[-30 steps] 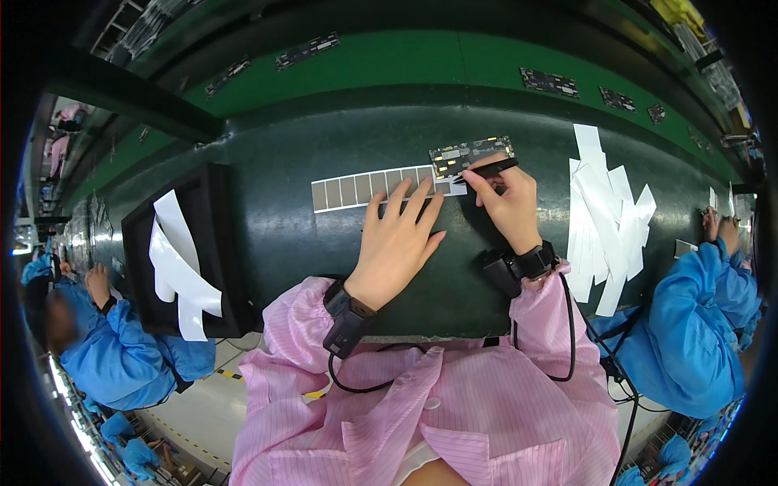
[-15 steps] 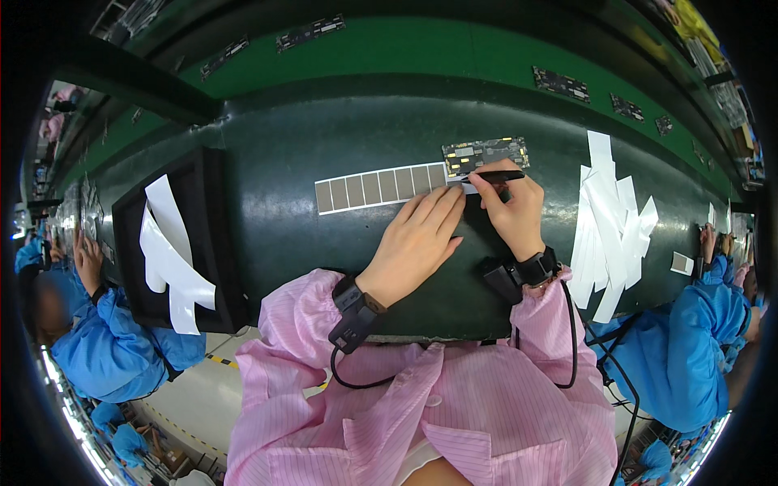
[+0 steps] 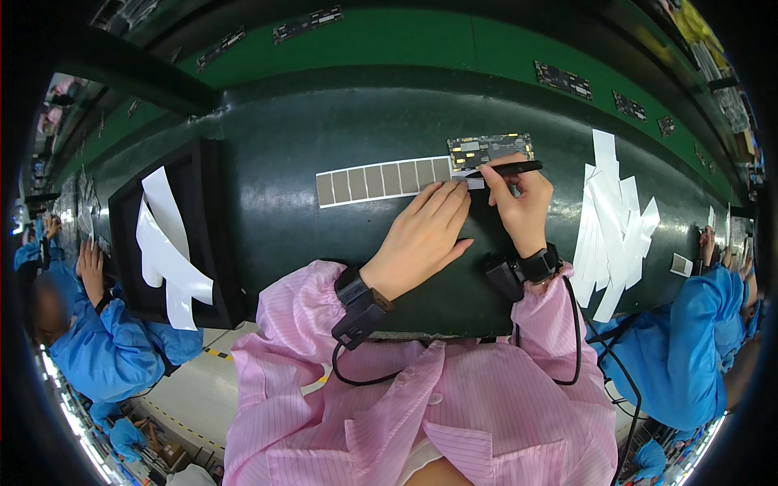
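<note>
A white strip [image 3: 374,182] carrying a row of grey-brown rectangular pads lies across the dark green bench. My left hand [image 3: 427,232] rests flat, fingers outstretched, with its fingertips on the strip's near edge toward the right end. In my right hand [image 3: 523,204] is a slim black pen-shaped tool [image 3: 519,168], pinched between thumb and fingers. Its tip points left over the strip's right end; whether it touches a pad is hard to see. Just beyond, a dark circuit board [image 3: 493,146] with yellow and silver parts sits against that end.
To the left, a black tray [image 3: 229,267] holds curled white backing strips [image 3: 166,235]. A pile of white strips [image 3: 609,219] lies on the right. Several circuit boards [image 3: 562,79] lie along the green surface behind. People in blue [image 3: 109,348] sit on either side.
The right hand and the black tool have shifted slightly to the right, the tool now lying a little flatter. My left hand stays nearly in place on the strip.
</note>
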`<state>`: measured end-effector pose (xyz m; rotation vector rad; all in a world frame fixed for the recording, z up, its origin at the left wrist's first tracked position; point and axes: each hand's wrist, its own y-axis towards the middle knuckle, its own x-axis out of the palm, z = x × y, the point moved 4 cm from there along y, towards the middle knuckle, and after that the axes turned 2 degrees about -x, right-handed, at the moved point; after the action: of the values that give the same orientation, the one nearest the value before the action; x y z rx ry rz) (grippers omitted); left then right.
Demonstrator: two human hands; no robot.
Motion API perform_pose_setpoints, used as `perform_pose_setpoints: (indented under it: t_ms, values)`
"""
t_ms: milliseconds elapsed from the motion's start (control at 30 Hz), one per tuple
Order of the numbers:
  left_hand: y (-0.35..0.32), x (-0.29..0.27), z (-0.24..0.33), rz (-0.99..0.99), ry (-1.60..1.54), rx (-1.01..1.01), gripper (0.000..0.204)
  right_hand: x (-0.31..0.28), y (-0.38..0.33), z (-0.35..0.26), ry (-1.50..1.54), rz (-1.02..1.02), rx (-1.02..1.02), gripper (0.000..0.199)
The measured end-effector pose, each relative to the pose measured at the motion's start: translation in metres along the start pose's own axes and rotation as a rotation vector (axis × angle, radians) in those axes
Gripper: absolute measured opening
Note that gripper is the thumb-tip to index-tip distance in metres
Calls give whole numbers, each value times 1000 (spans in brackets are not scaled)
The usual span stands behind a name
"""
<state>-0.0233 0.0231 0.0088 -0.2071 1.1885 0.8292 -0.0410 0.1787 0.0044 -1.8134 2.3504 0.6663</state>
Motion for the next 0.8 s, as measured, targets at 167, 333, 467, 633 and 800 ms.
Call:
perform_pose_setpoints:
  t_ms: [167, 333, 467, 633, 800]
  values:
    - [3, 0, -3, -6, 0, 20, 52, -2, 5, 7, 90, 2, 42, 7]
    - [2, 2, -6, -5, -18, 27, 48, -6, 12, 14, 263, 48, 125, 7]
    - [5, -1, -7, 6, -80, -18, 46, -3, 21, 20, 350, 24, 188, 9]
    - [7, -1, -13, 77, -55, -42, 48, 1, 28, 35, 377, -10, 252, 10]
    - [7, -1, -15, 64, -89, -65, 50, 2, 26, 31, 383, 1, 255, 9]
